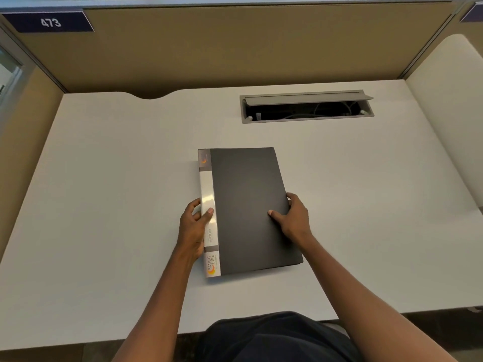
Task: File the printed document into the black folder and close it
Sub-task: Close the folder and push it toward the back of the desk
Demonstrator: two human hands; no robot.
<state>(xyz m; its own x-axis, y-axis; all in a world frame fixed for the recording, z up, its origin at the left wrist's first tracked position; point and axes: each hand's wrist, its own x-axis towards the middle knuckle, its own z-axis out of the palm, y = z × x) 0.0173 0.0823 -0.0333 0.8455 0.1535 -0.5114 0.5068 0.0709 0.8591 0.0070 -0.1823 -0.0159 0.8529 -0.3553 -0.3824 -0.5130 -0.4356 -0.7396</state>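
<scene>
The black folder [248, 205] lies closed and flat on the white desk [104, 178], its white labelled spine on the left. My left hand [194, 226] grips the spine edge, thumb on top of the label. My right hand [292, 218] holds the folder's right edge, with the thumb pressed on the cover. No printed document is visible outside the folder.
An open grey cable tray [305, 107] is set into the desk at the back right. Tan cubicle partitions [235, 48] wall the desk at the back and left, with a "473" sign [51, 22]. A white curved panel [452, 100] stands at the right.
</scene>
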